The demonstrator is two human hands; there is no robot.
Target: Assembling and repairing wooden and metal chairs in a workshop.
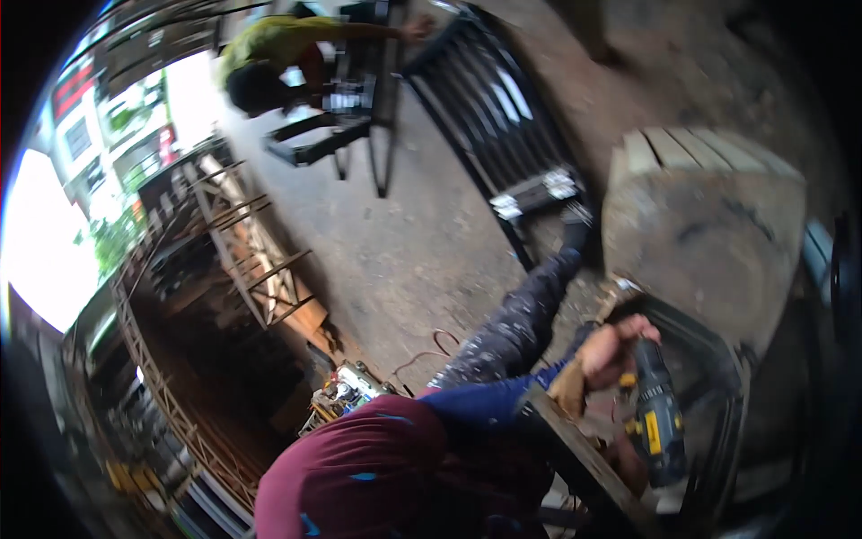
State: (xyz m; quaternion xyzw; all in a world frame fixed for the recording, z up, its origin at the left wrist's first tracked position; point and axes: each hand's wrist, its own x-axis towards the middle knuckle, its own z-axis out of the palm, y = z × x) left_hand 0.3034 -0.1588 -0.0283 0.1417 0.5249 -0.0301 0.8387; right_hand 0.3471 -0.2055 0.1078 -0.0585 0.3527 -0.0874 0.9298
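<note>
A black and yellow cordless drill (660, 418) is at the lower right, its chuck end pointing away from me. My left hand (606, 355), at the end of a blue sleeve, has its fingers closed together at the drill's front end. What they pinch there is too small to make out. A tan piece (567, 391) hangs beside that wrist. Below, my right hand (628, 463) is closed at the drill's grip, partly hidden by a worn bar (588, 460). Around the drill is a dark chair-like frame (691, 319), with an armrest curving along its right side.
A black slatted furniture piece (480, 108) lies ahead, near my outstretched leg (512, 323). At the far left, a person in a yellow top (283, 40) bends over a black frame (328, 135). A pale slatted seat (709, 207) stands right. Metal racks (251, 234) hold timber at left.
</note>
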